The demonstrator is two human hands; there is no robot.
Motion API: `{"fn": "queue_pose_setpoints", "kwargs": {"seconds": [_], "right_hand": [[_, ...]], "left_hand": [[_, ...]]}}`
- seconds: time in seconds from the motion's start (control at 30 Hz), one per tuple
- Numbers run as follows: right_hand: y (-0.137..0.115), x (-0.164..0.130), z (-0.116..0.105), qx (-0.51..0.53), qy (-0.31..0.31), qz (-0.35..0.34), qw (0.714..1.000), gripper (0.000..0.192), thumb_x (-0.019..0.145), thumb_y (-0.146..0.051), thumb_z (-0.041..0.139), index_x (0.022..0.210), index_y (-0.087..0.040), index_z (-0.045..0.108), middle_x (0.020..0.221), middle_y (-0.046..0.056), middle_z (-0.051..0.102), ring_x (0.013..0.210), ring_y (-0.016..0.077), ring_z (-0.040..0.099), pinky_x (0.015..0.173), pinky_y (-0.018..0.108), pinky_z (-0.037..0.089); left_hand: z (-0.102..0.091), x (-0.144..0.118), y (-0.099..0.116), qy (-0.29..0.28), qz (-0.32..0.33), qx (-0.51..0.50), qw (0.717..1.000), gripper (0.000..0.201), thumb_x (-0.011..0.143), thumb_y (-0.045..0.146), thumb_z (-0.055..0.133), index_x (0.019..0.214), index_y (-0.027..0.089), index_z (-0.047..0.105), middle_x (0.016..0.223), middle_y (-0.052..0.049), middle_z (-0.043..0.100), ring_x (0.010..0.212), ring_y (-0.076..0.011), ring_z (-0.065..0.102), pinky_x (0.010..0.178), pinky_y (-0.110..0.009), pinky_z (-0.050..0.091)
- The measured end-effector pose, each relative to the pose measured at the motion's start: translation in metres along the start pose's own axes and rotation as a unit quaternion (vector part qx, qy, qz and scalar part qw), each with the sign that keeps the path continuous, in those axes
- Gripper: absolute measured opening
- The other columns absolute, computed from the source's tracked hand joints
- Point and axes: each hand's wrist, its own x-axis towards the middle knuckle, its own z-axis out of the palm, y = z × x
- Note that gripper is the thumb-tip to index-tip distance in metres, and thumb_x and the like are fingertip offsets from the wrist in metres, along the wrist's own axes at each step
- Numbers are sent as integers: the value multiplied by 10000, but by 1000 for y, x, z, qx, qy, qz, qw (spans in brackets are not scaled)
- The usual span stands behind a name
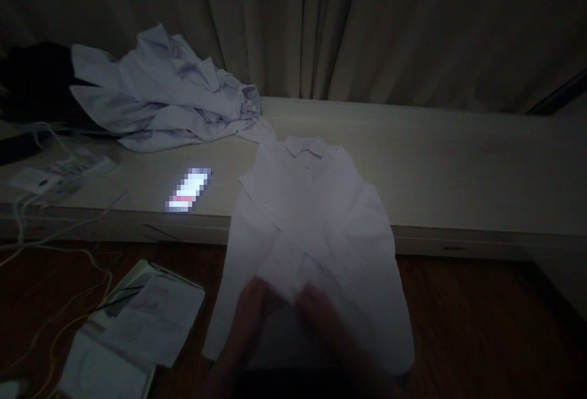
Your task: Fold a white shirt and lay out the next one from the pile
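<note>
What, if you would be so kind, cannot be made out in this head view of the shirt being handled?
- Head view: whether the left hand and right hand pinch the white shirt; dim and blurred.
- Lit phone screen: pixelated.
- Papers: print too small, cut off by the bottom edge.
- Shirt hem: hangs over the table edge.

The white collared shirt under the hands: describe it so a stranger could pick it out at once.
Start at the long pale ledge below the curtains. The white collared shirt hangs over its front edge, collar up, where the left hand and right hand touch it. Unlike the crumpled shirts heaped far left, it lies flat.
</note>
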Motion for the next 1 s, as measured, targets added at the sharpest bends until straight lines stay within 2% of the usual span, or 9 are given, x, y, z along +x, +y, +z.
{"fn": "queue_pose_setpoints", "kwargs": {"seconds": [0.2,0.43,0.5,0.57,0.67,0.73,0.83,0.9,1.0], "right_hand": [[-2,2,7,-19,28,29,999,343,821,-475,477,872,-179,642,881,78,658,839,189,576,808,324,463],[-3,-3,11,-30,29,10,999,322,822,-468,494,944,-211,646,909,63,663,869,189,581,791,314,456],[-5,-7,-1,-35,33,4,999,317,814,-472,507,927,-209,645,902,60,662,858,189,581,776,309,451],[-8,-10,-22,-50,46,-1,998,320,824,-475,488,876,-196,637,870,64,660,826,189,578,756,308,446],[-10,-9,-67,-123,125,-19,984,327,869,-447,403,853,-193,608,845,66,653,784,182,575,738,309,443],[-6,-4,-97,-198,217,-46,955,322,876,-415,389,925,-186,609,920,85,651,849,194,581,793,329,448],[9,8,-125,-324,326,-88,884,377,850,-426,447,1041,-154,627,1128,146,601,1065,258,535,961,422,400],[21,16,-132,-388,352,-96,846,410,835,-453,485,1052,-143,644,1215,177,554,1143,299,497,1003,471,371],[34,24,-132,-409,351,-95,837,379,839,-444,498,1018,-153,661,1251,191,525,1169,315,490,991,482,391]], "left_hand": [[2,1,-6,-54,-11,-2,998,239,652,434,616,665,203,561,671,-35,638,714,-181,603,671,-325,528],[-2,7,0,-12,16,39,999,323,694,457,568,818,167,637,740,-74,677,733,-216,631,660,-356,540],[-9,11,4,-15,48,50,997,374,695,413,554,962,163,637,875,-90,697,822,-222,645,731,-363,542],[-21,15,8,-3,89,65,994,483,692,397,553,1120,177,590,1048,-101,682,942,-226,638,816,-367,531],[-42,23,6,60,135,109,983,552,726,439,533,1223,199,526,1213,-107,620,1064,-232,606,901,-380,505],[-53,30,0,96,160,165,968,519,757,463,506,1206,205,543,1241,-103,605,1103,-241,588,947,-404,481],[-54,42,-14,103,233,282,925,456,807,467,444,1150,209,599,1262,-102,595,1200,-274,521,1049,-479,388],[-45,49,-22,95,276,363,885,455,832,459,410,1146,202,618,1306,-121,564,1275,-314,445,1086,-550,307],[-28,55,-30,101,301,452,834,470,853,429,410,1217,189,583,1392,-148,477,1351,-344,329,1080,-587,280]]}}
